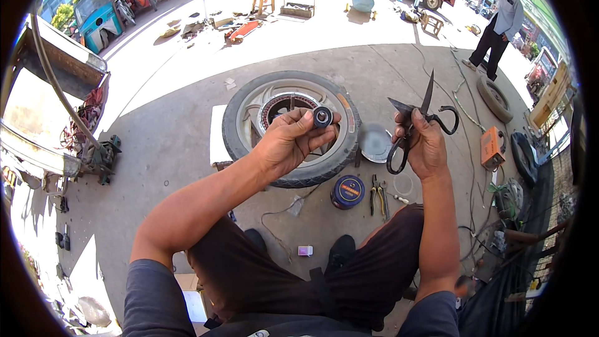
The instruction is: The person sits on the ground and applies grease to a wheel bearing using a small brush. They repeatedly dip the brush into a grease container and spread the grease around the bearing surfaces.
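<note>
Between the thumb and fingers of my left hand (288, 140) is a small black ring (322, 117) with a paler inner ring and a hole; whether it is a bearing or a tape roll I cannot tell. It is held up over a motorcycle-type wheel (234, 126) that lies flat, its spoked hub showing copper-coloured windings. My right hand (426, 148) grips black scissors (430, 90), blades spread and pointing up, handle loops on either side of the fingers. The two hands are apart, the right one above a round grey metal disc (376, 143).
Near my knees stand a dark blue tub (347, 192), pliers (373, 196) and a small pink box (305, 251). Cables (474, 175) and an orange machine (493, 148) lie right. A person (499, 25) stands far right; a rusty metal frame (56, 100) is left.
</note>
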The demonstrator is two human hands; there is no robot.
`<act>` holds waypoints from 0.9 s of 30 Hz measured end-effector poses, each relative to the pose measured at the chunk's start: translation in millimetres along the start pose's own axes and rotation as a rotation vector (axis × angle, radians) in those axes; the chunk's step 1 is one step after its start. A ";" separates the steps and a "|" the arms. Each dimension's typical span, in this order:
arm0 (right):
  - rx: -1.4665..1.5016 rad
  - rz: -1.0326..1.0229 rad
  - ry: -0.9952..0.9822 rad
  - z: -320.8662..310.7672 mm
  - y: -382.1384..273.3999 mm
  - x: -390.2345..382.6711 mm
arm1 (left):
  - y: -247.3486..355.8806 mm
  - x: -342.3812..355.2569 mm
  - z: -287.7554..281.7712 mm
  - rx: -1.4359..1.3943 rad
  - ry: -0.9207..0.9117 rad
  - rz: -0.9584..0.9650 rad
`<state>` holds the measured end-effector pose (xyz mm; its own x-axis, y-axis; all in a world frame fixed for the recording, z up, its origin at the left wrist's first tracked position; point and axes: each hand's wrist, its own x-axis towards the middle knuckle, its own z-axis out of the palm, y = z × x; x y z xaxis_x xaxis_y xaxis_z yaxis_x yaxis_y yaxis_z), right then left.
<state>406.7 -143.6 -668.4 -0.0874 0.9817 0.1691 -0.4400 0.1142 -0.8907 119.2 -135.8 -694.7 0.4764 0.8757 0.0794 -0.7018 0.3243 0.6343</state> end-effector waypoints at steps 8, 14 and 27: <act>-0.600 0.174 0.602 -197.3 95.1 -101.9 | -27.3 23.5 -19.7 0.095 0.011 -0.003; -1.312 0.552 0.375 -337.3 208.9 -253.1 | -106.4 58.2 -61.0 0.199 0.060 0.002; -1.412 1.111 -0.326 -329.9 250.5 -462.8 | -78.8 52.3 7.3 0.126 0.035 -0.113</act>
<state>631.8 -519.2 -1109.0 -0.0064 0.6376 -0.7704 0.9202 -0.2977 -0.2541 203.4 -118.1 -734.9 0.5284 0.8487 -0.0238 -0.5718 0.3764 0.7290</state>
